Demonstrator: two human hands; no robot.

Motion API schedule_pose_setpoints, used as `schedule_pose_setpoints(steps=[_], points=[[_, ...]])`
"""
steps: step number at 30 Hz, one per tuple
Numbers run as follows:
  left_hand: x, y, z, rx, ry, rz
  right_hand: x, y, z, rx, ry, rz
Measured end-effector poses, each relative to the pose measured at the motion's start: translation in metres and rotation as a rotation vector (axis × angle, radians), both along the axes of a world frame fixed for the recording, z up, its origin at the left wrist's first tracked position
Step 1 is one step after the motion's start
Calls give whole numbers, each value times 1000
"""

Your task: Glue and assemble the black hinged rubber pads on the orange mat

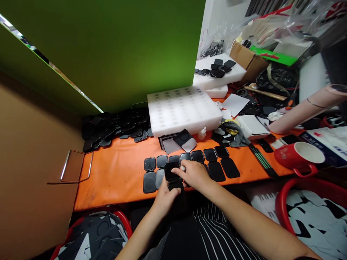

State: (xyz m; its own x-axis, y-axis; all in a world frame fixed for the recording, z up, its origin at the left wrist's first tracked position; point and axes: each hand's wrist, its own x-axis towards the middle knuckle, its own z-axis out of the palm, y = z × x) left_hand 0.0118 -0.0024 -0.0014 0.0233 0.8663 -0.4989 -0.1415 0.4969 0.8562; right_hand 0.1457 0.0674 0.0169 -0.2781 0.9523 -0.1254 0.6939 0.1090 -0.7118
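A black hinged case [171, 171] is open above the table's front edge, its two halves one above the other. My left hand [166, 196] is closed around its lower half, thumb across the front. My right hand [195, 174] touches the upper half with its thumb; its fingers are bent around something small and pale that I cannot make out. Behind and beside my hands, similar open cases lie in a row, among them one at the left end [149, 182] and one at the right end [230, 168].
The orange table [114, 173] holds a black pile [108, 130], a white foam block [184, 112], a small white bottle [202, 133] and a red mug [292, 157]. A bent metal stand [90, 166] is at the left edge. Red tubs [124, 220] with scraps stand below.
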Motion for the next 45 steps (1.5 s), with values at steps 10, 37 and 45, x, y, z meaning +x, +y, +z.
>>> schedule_pose_setpoints(steps=[10, 37, 45], points=[[-5, 7, -5, 98, -27, 124, -3, -17, -26, -306, 597, 69], [-67, -45, 23, -193, -170, 138, -14, -65, -13, 504, 327, 568], [-146, -20, -12, 87, 368, 392, -85, -42, -49, 385, -141, 640]])
